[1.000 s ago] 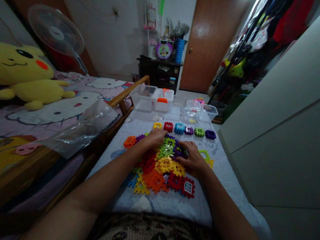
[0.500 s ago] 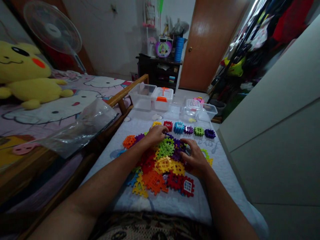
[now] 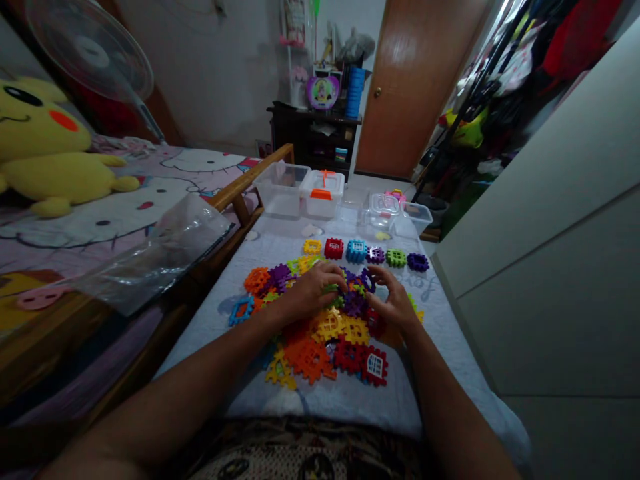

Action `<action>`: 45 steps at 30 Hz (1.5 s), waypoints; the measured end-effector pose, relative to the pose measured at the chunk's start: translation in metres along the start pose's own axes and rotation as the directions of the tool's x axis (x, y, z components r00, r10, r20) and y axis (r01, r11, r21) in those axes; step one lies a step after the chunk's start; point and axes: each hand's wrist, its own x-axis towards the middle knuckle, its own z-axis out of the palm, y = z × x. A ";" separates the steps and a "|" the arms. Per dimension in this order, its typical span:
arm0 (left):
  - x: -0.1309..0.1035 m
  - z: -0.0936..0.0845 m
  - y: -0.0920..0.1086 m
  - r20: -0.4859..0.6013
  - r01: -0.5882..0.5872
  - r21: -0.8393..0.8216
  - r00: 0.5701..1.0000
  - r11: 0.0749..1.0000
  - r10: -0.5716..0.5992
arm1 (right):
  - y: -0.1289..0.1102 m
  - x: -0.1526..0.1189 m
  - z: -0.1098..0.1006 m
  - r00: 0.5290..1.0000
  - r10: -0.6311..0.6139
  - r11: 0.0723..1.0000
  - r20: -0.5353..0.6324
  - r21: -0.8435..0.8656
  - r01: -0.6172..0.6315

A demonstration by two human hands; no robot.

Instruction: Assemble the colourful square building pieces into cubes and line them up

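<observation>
Since the earlier frame, the left hand (image 3: 320, 290) has drawn down from beside the yellow block (image 3: 313, 247) to the middle of the pile, leaving that block in full view, and more of the blue frame (image 3: 242, 301) now shows at the pile's left edge. The right hand (image 3: 395, 303) has shifted only slightly.

The left hand's fingers curl low over light green pieces (image 3: 339, 302); I cannot tell whether they pinch one. The right hand, just right of centre, has its thumb and forefinger parted beside purple pieces (image 3: 354, 303), and I cannot tell whether it grips any.

The pile of notched plastic pieces fills the centre of the frame, with yellow pieces (image 3: 331, 325) below the hands and an orange piece (image 3: 313, 360) and a red piece with a white window (image 3: 375, 365) at its lower edge. Above it, the yellow block starts a row that runs rightward through a red block (image 3: 334, 249), a light blue block (image 3: 357, 251), a violet block (image 3: 375, 255), a green block (image 3: 396, 258) and a dark purple block (image 3: 418, 262). Clear plastic boxes (image 3: 283, 193) stand farther up on the pale cloth (image 3: 280, 233); a yellow plush toy (image 3: 55, 177) sits at upper left.
</observation>
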 end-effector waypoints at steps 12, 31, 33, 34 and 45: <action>-0.054 -0.053 -0.066 -0.258 0.243 0.033 0.939 0.970 -0.227 | -0.031 -0.001 0.015 0.967 -0.123 0.965 0.222 -0.199 0.168; -0.082 -0.025 -0.139 -0.453 0.463 -0.297 0.701 0.835 -0.550 | -0.029 -0.002 0.024 0.969 -0.103 0.968 0.224 -0.201 0.149; -0.082 -0.024 -0.138 -0.454 0.466 -0.283 0.705 0.838 -0.545 | -0.029 -0.003 0.025 0.970 -0.100 0.969 0.221 -0.200 0.145; -0.082 -0.024 -0.138 -0.453 0.468 -0.276 0.707 0.839 -0.543 | -0.028 -0.003 0.025 0.971 -0.097 0.969 0.218 -0.200 0.142; -0.083 -0.022 -0.143 -0.460 0.449 -0.253 0.723 0.857 -0.514 | -0.027 -0.004 0.029 0.974 -0.083 0.970 0.210 -0.208 0.127</action>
